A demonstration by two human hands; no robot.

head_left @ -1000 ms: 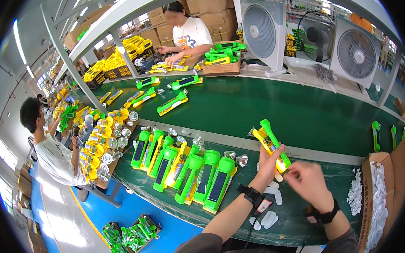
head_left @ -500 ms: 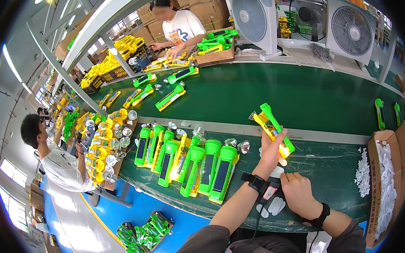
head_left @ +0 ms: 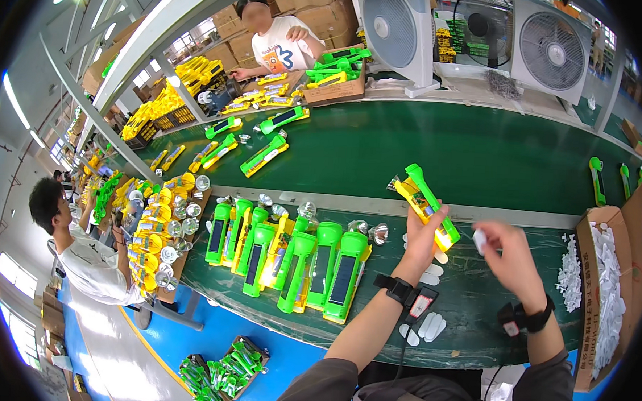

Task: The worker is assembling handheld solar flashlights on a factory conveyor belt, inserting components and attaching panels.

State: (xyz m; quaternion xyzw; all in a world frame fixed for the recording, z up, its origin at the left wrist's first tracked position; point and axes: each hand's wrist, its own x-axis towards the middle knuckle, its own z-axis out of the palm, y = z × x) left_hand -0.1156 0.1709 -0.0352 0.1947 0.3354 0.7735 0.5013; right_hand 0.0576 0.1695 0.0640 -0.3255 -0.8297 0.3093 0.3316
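Observation:
My left hand is wrapped round a green and yellow flashlight, which slants above the bench with its halves slightly apart at the head. In my right hand a small white plastic piece is pinched between thumb and fingers, to the right of the flashlight's tail. Several oval white pieces lie on the green bench below my left wrist. Left of that arm, more green flashlights with dark solar panels stand in a row, loose reflectors at their heads.
A cardboard box of white strips stands at the right, beside a small white pile. Beyond the bench's metal edge runs a green conveyor belt carrying flashlights. One person works across it, another at the left.
My right hand has risen from the bench and moved up and right, now showing a white piece in its fingers. My left hand keeps the flashlight nearly in place.

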